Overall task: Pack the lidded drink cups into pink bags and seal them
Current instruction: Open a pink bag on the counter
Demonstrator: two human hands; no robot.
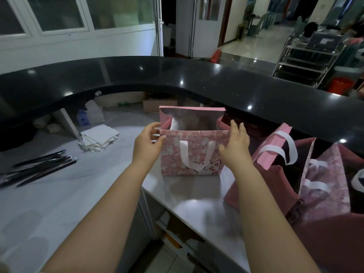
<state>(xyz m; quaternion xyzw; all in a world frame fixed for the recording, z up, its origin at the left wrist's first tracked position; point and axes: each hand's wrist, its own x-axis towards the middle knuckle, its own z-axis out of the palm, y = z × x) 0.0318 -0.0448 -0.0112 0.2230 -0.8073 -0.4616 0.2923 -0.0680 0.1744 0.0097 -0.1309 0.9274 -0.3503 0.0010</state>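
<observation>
Now your left hand pinches the pink patterned paper bag at nine o'clock; your right hand, fingers straight, touches its three o'clock rim.

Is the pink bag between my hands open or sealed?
Open: the pink bag stands upright, mouth gaping, back flap raised; left hand and right hand at its top corners.

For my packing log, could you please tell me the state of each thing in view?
Pink bag: upright, mouth open, unsealed.
Left hand: pinches the bag's left rim.
Right hand: fingers straight, touching its right rim.
Other bags: leaning over.
Pens: lying flat.
</observation>
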